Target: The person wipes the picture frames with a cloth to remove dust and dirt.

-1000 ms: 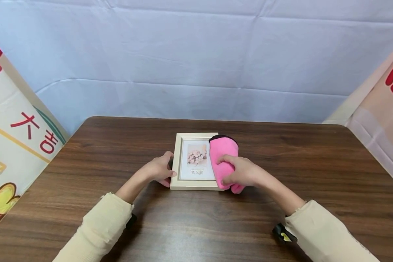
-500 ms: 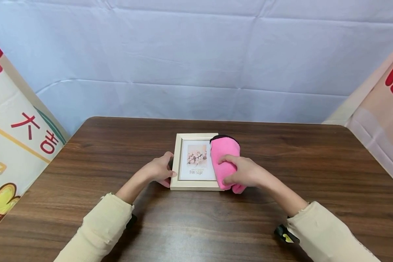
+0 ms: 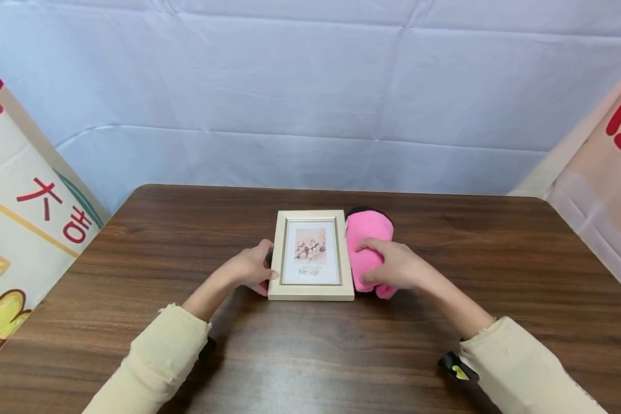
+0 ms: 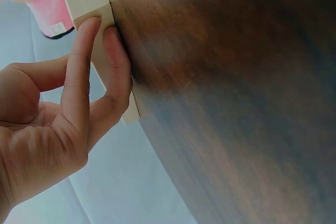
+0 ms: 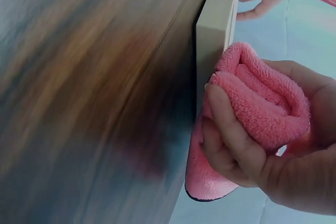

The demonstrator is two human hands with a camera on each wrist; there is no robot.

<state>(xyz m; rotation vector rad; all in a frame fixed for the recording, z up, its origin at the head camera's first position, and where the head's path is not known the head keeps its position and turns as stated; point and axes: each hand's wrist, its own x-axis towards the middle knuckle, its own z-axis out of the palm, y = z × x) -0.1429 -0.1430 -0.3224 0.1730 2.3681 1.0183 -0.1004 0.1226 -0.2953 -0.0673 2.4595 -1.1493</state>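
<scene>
A cream picture frame [image 3: 310, 293] lies face up on the wooden table, with a flower print and lettering inside. At its left edge my left hand [image 3: 249, 268] holds the rim; in the left wrist view the fingertips [image 4: 88, 27] press against its side. A folded pink plush cloth [image 3: 367, 227] with a dark edge is gripped in my right hand [image 3: 397, 265]. It sits against the frame's right side. The right wrist view shows fingers and thumb curled round the rolled cloth [image 5: 262, 98], beside the frame's side wall [image 5: 212, 40].
Dark brown wood forms the tabletop [image 3: 310, 356]. Behind it hangs a pale creased curtain [image 3: 290, 86]. Printed cloths hang at the left [image 3: 26, 167] and the right [image 3: 610, 184].
My right hand has moved right with the pink cloth, off the glass and past the frame's right edge. The frame's right border now shows. My left hand has stayed almost still.
</scene>
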